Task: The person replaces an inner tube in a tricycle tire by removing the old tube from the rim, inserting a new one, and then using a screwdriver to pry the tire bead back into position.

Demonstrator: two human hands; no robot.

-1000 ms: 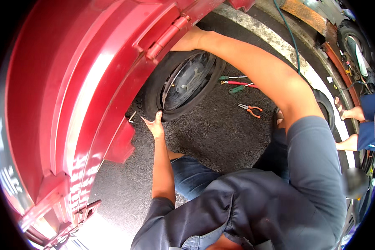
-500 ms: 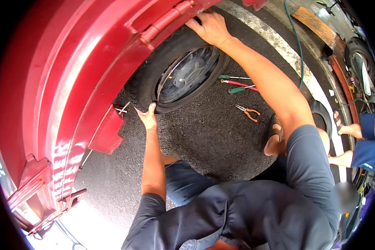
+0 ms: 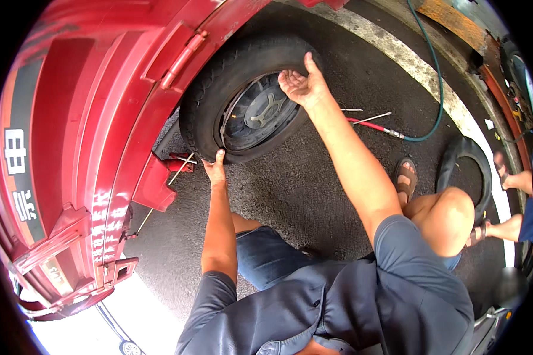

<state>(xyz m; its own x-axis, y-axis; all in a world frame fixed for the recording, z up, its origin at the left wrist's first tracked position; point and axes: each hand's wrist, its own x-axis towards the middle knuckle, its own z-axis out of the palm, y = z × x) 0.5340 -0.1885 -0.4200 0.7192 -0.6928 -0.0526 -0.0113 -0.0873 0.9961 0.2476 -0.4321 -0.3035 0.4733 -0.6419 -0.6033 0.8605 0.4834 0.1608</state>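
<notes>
A black tyre [image 3: 208,112] on a dark steel wheel rim [image 3: 249,121] stands tilted beside the red vehicle body [image 3: 121,100]. At the tyre's lower left edge, my left hand [image 3: 215,170] grips it, thumb on the sidewall and fingers behind the tread. In front of the tyre's right side is my right hand [image 3: 305,87], palm turned up. Its thumb points away and its fingers are loosely curled over the rim's edge; whether they touch the rim I cannot tell. It holds nothing.
A thin rod [image 3: 180,168] sticks out under the red bodywork. On the asphalt right of my right forearm lie a red-ended green hose [image 3: 438,118] and a metal shaft [image 3: 374,118]. A loose tyre [image 3: 487,171] lies by my right knee. Another person's feet [image 3: 478,232] are at the far right.
My right hand has left the tyre's top and come down toward the rim, turning palm up. My left hand keeps its hold. The pliers and green-handled tools are now hidden behind my right arm.
</notes>
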